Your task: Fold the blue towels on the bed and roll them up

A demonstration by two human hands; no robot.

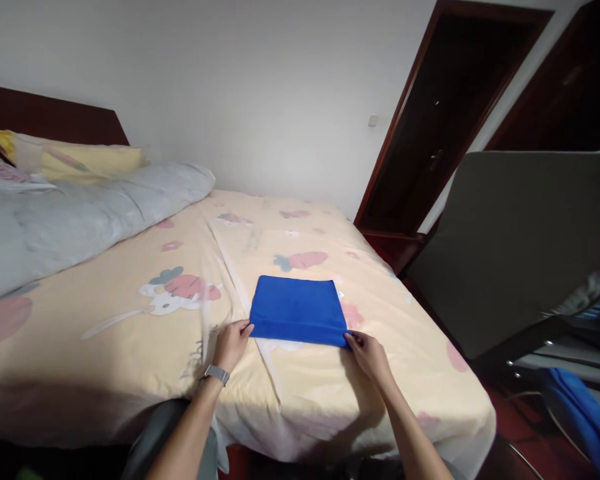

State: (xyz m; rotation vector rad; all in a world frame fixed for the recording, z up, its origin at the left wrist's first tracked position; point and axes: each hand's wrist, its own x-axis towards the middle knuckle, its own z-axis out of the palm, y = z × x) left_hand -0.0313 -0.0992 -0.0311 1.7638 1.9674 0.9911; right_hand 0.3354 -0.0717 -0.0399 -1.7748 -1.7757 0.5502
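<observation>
The flat, rectangular blue fabric piece lay on the cream, carrot-print bedsheet, extending away from both hands toward the sheet's far side, neither hand clearly nearer. Left hand and right hand each pinched a near corner, fingers closed. Its apparent long axis paralleled the sheet's near edge.

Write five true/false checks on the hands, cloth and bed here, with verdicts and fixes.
1. The left hand pinches a near corner of the blue cloth. True.
2. The right hand is off the cloth. False: the right hand pinches the other near corner.
3. The watch is on the right arm. False: the watch is on the left arm.
4. The yellow pillow is by the headboard. True.
5. The sheet is plain. False: the sheet is patterned.
</observation>
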